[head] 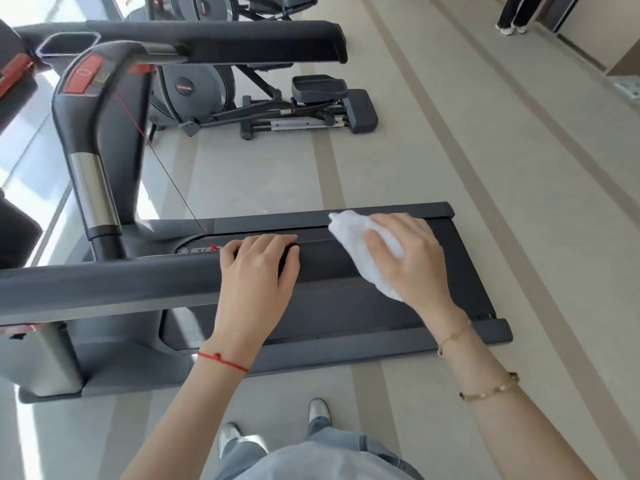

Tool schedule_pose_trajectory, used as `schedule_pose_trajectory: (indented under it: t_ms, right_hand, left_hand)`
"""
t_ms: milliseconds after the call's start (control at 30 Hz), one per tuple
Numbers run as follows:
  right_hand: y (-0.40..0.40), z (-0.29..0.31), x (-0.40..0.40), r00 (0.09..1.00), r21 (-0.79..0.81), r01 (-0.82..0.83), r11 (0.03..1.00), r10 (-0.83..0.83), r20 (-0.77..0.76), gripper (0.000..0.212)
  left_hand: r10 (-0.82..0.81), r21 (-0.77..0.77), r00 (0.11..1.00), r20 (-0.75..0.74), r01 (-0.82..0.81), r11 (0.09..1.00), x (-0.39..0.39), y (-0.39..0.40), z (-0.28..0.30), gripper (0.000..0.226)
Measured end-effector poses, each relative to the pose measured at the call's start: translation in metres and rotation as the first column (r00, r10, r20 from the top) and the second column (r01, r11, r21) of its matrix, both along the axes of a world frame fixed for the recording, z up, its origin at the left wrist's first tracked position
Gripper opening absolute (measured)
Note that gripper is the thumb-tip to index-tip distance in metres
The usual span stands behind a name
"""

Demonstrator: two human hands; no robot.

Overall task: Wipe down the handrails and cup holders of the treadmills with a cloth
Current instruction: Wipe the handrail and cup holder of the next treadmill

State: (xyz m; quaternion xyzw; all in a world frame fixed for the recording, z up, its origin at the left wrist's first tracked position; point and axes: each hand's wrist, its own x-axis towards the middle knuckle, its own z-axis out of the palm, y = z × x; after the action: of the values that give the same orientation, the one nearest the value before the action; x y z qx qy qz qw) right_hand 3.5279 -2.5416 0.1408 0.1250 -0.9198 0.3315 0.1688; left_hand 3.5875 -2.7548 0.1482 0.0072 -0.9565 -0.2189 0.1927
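The near handrail of the dark grey treadmill runs from the left edge to the middle of the view. My left hand grips it near its end, fingers curled over the top. My right hand holds a white cloth just past the rail's end, above the treadmill belt. The far handrail crosses the top of the view. A cup holder opening shows at the upper left by the console.
A red safety key sits on the console arm, its cord hanging down to the deck. An elliptical machine stands beyond the treadmill. Another person's legs are at the top right. My feet stand beside the deck.
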Motion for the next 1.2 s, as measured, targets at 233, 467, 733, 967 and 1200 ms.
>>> schedule_pose_trajectory:
  t_ms: [233,467,733,967,1200]
  right_hand:
    - [0.014,-0.011,0.005,0.984,-0.332,0.072,0.941,-0.013,0.176,0.023]
    - [0.024,-0.005,-0.012,0.924,-0.394,0.091,0.915,0.07,0.375,0.019]
    - [0.025,-0.015,0.003,0.968,-0.381,0.046,0.924,0.053,0.245,0.018]
    - [0.022,0.005,-0.028,0.894,-0.256,-0.047,0.966,0.155,0.419,0.028]
    - [0.031,-0.013,-0.011,0.883,-0.522,0.151,0.84,0.123,0.453,0.024]
  left_hand:
    - [-0.017,-0.002,0.999,0.029,0.017,1.0,-0.004,0.023,0.0,0.025]
    - [-0.012,-0.027,0.999,0.04,0.014,1.0,-0.003,0.025,0.001,0.024]
    - [0.009,-0.041,0.999,0.033,-0.008,0.999,-0.002,0.03,0.004,0.02]
    - [0.01,-0.034,1.0,0.028,-0.009,0.999,-0.003,0.031,0.003,0.026]
    - [-0.006,-0.036,1.0,0.026,0.007,0.999,-0.003,0.026,0.002,0.02]
